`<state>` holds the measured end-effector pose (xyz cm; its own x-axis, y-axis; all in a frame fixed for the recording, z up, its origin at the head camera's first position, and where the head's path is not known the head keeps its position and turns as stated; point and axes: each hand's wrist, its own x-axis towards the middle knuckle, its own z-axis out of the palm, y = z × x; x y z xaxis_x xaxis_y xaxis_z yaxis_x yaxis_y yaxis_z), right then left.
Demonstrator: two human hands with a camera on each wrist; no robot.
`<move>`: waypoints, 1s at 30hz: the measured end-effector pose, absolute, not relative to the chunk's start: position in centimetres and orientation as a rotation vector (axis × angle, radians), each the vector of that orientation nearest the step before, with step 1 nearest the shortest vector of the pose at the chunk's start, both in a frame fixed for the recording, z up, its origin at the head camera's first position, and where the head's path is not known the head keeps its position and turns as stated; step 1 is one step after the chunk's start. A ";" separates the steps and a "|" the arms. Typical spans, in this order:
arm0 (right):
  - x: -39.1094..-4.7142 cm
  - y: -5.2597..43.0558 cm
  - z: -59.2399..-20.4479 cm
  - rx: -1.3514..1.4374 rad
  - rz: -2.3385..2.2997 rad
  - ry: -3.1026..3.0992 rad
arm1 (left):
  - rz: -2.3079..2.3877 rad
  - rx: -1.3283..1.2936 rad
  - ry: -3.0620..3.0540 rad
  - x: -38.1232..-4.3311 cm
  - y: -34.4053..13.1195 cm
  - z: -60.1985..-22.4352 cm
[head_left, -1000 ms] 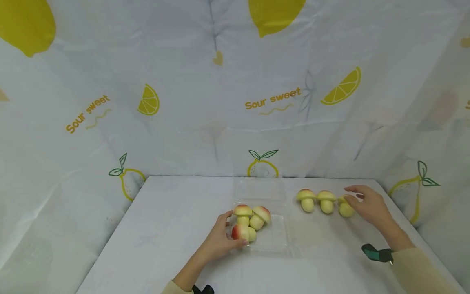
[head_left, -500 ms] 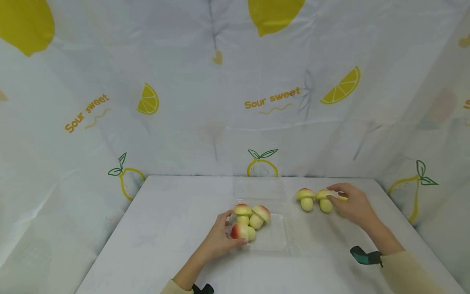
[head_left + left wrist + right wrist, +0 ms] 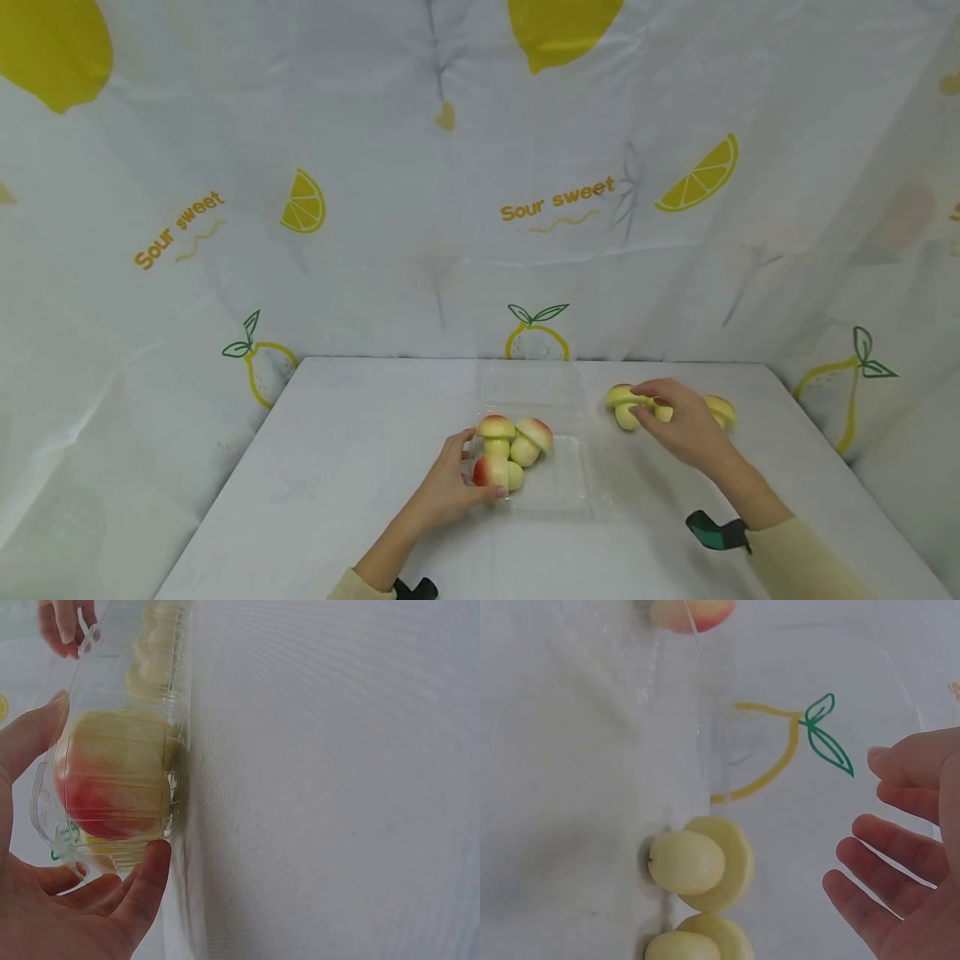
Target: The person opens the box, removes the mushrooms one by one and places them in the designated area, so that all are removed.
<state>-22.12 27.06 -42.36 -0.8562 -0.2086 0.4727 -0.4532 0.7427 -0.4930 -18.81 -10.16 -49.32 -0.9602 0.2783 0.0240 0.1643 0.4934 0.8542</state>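
Note:
My left hand [image 3: 448, 485] grips the left side of a clear plastic box [image 3: 564, 479], thumb and fingers spread along its wall. Three toy mushrooms with red-tinged yellow caps lie in the box's left part; the front one [image 3: 112, 776] shows its red cap through the wall in the left wrist view. To the right of the box, a row of three more toy mushrooms stands on the table. My right hand [image 3: 686, 423] hovers over this row, its fingers loosely bent around nothing. It hides most of the middle mushroom [image 3: 663, 413]; the left mushroom [image 3: 622, 406] and right mushroom [image 3: 722, 410] show beside it.
The box's clear lid [image 3: 529, 386] lies folded back behind it. A white table [image 3: 315, 467] carries everything. Behind and at both sides hangs a white curtain [image 3: 397, 275] printed with lemons.
My right hand has moved left along the row, from the right mushroom to between the left and middle ones, uncovering the right one. My left hand stays on the box.

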 end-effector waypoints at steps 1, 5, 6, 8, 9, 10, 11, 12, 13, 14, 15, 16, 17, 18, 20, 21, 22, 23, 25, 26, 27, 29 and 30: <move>-22.1 26.8 -42.4 0.512 0.865 -2.558 | 1.477 0.390 2.612 -18.8 -10.1 -49.3; -21.9 25.6 -42.5 0.532 0.865 -2.564 | 1.480 0.392 2.612 -18.8 -10.1 -49.3; -21.8 25.3 -42.5 0.541 0.861 -2.561 | 1.480 0.391 2.611 -18.8 -10.1 -49.3; -21.7 24.8 -42.6 0.557 0.861 -2.553 | 1.481 0.392 2.610 -18.8 -10.1 -49.3; -21.7 24.6 -42.7 0.567 0.862 -2.548 | 1.482 0.391 2.609 -18.8 -10.1 -49.3; -21.6 24.3 -42.7 0.580 0.865 -2.542 | 1.483 0.392 2.609 -18.8 -10.1 -49.3; -21.6 24.1 -42.8 0.599 0.876 -2.533 | 1.484 0.391 2.607 -18.8 -10.1 -49.3; -21.6 23.9 -42.9 0.619 0.890 -2.524 | 1.483 0.390 2.607 -18.8 -10.1 -49.3; -21.6 23.7 -43.0 0.641 0.912 -2.513 | 1.483 0.390 2.608 -18.8 -10.1 -49.3; -21.6 23.5 -43.1 0.660 0.932 -2.503 | 1.483 0.389 2.606 -18.8 -10.1 -49.3; -21.6 23.3 -43.2 0.674 0.941 -2.498 | 1.480 0.389 2.608 -18.8 -10.1 -49.3; -21.7 23.0 -43.2 0.688 0.949 -2.493 | 1.478 0.389 2.611 -18.8 -10.1 -49.3; -21.7 22.8 -43.4 0.697 0.955 -2.493 | 1.475 0.388 2.612 -18.8 -10.1 -49.3; -21.8 22.6 -43.4 0.700 0.956 -2.496 | 1.472 0.389 2.615 -18.8 -10.1 -49.3; -21.9 22.2 -43.6 0.695 0.952 -2.508 | 1.470 0.390 2.615 -18.8 -10.1 -49.3; -21.9 22.0 -43.7 0.699 0.951 -2.513 | 1.472 0.390 2.615 -18.9 -10.1 -49.3; -22.0 21.8 -43.8 0.703 0.953 -2.517 | 1.476 0.390 2.612 -18.9 -10.1 -49.3; -22.0 21.5 -44.0 0.702 0.962 -2.522 | 1.479 0.389 2.608 -18.9 -10.1 -49.3; -22.0 21.1 -44.2 0.704 0.969 -2.533 | 1.483 0.390 2.603 -18.9 -10.2 -49.3; -22.0 20.8 -44.3 0.705 0.978 -2.539 | 1.485 0.389 2.602 -18.9 -10.2 -49.3; -22.0 20.6 -44.4 0.704 0.985 -2.549 | 1.483 0.391 2.603 -18.9 -10.2 -49.4; -22.0 20.1 -44.5 0.694 0.999 -2.577 | 1.476 0.390 2.609 -18.9 -10.1 -49.4; -22.0 19.9 -44.6 0.695 1.008 -2.589 | 1.473 0.390 2.612 -18.9 -10.1 -49.4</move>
<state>-22.02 19.86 -44.57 -0.8462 -0.3337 0.4154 -0.5267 0.6415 -0.5577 -18.89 -10.14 -49.40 -0.9599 0.2791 0.0242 0.1651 0.4938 0.8538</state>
